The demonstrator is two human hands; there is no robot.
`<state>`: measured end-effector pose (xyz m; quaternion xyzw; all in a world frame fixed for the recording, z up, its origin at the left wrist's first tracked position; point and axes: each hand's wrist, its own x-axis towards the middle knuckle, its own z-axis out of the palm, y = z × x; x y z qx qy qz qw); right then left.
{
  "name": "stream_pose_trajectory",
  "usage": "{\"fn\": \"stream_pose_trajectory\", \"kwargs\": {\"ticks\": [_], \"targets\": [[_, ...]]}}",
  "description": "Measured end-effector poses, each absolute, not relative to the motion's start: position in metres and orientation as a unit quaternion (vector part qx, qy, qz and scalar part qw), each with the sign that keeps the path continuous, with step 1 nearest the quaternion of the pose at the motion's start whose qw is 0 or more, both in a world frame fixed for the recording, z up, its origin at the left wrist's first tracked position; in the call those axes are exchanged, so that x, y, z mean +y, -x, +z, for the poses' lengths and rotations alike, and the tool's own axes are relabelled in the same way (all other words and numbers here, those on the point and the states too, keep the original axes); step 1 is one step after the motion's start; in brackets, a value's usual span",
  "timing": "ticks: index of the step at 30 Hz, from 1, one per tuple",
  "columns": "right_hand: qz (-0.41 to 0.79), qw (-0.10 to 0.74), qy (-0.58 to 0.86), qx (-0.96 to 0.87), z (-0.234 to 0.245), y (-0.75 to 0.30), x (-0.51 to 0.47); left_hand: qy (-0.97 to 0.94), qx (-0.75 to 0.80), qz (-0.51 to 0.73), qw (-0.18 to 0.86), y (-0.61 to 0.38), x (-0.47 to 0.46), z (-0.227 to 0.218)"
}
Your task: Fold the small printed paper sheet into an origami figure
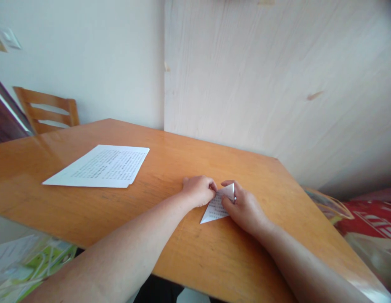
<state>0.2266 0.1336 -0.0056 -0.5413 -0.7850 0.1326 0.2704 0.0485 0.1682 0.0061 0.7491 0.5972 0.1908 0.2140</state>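
A folded sheet of printed paper, roughly triangular with a pointed lower-left corner, is between my hands over the wooden table. My right hand grips its right side, thumb on the near face and fingers behind. On the paper's upper-left edge, my left hand has its fingers curled and pinched. Part of the paper is covered by the right thumb and fingers.
A stack of printed sheets lies on the table to the left. Behind the table stand a wooden chair and a pale wall panel. Bags, one of them red, are beyond the right edge; a green-and-white bag is at lower left.
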Motion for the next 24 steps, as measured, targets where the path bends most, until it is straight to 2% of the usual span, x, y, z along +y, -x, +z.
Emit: {"fn": "stream_pose_trajectory", "kwargs": {"ticks": [14,24], "targets": [[0.053,0.205,0.516,-0.83,0.004,-0.225,0.125,-0.732,0.615,0.19,0.223,-0.051,0.169,0.008],[0.043,0.167,0.503,-0.847,0.01,-0.224,0.12,-0.73,0.616,0.189,0.228,-0.048,0.168,0.01]]}}
